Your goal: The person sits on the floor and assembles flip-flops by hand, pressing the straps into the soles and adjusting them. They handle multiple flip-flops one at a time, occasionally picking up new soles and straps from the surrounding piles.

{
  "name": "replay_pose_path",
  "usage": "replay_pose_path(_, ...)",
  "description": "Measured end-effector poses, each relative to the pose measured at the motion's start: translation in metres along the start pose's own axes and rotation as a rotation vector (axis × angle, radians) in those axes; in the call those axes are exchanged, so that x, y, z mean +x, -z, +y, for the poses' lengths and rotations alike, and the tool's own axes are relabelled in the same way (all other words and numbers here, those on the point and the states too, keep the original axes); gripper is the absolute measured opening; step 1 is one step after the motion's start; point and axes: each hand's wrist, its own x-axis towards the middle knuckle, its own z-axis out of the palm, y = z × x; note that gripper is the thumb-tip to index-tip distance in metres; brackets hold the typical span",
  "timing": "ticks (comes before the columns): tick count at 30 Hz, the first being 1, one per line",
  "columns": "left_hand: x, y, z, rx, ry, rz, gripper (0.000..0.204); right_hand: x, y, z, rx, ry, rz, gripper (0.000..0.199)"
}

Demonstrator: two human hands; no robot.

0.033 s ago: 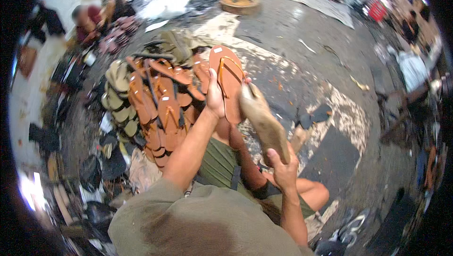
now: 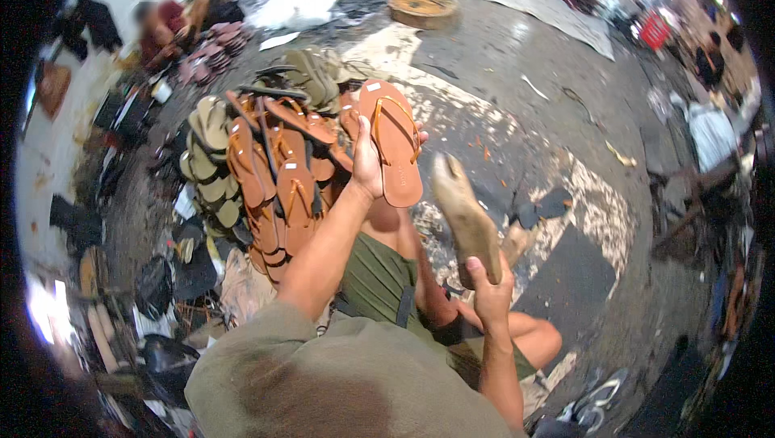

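1. Left hand (image 2: 367, 165) is up, fingers wrapped round the edge of an orange flip-flop (image 2: 393, 141), strap side facing the camera, held just above the knee and in front of the big sandal pile.
2. Right hand (image 2: 488, 293) is clenched round the lower end of a tan sandal (image 2: 465, 216), sole side out, tilted, toe pointing up-left. The two sandals are near each other but not touching.
3. Looks like a compare/sort step: one item per hand, both lifted off the ground. My guess is they're being matched or checked.
4. Next move, judging from this, needs a steady grip on both and a free spot to set one down w/o knocking the pile over.
5. Pile of orange sandals (image 2: 278, 171) sits left of the left hand, stacked overlapping; olive/tan ones (image 2: 211, 159) further left, a few dark green ones behind.
6. No surface here, it's all on the ground: grey pavement (image 2: 517, 75) w/ worn white paint patches, scraps and dust.
7. Round wooden thing (image 2: 423, 6) lies far up the pavement.
8. Another person (image 2: 165, 26) sits far left by a pinkish heap of sandals. Dark bags and clutter along the left edge.
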Motion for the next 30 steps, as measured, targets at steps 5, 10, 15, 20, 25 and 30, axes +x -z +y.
replay_pose_path(5, -0.036, -0.013, 0.001, -0.093, 0.124, 0.002, 0.09, 0.046, 0.02, 0.087, -0.396, -0.133, 0.017, 0.052)
replay_pose_path(10, -0.054, -0.013, -0.035, -0.059, 0.253, 0.054, 0.086, 0.085, 0.012, 0.068, -0.608, 0.23, 0.108, 0.042)
replay_pose_path(15, -0.069, -0.002, -0.006, 0.124, 0.128, 0.202, 0.076, 0.117, 0.014, 0.028, -0.367, 0.205, 0.004, 0.04)
replay_pose_path(20, -0.11, 0.037, 0.119, 0.718, -0.489, 0.833, 0.047, 0.175, 0.117, 0.168, -0.506, -0.008, 0.431, 0.066)
replay_pose_path(25, -0.181, 0.106, 0.225, 1.62, -0.633, 1.157, 0.048, 0.209, 0.12, 0.173, -0.805, -0.241, 0.708, 0.101)
replay_pose_path(30, -0.198, 0.081, 0.194, 1.682, -0.696, 1.031, 0.051, 0.234, 0.098, 0.129, -0.67, -0.509, 0.593, 0.118)
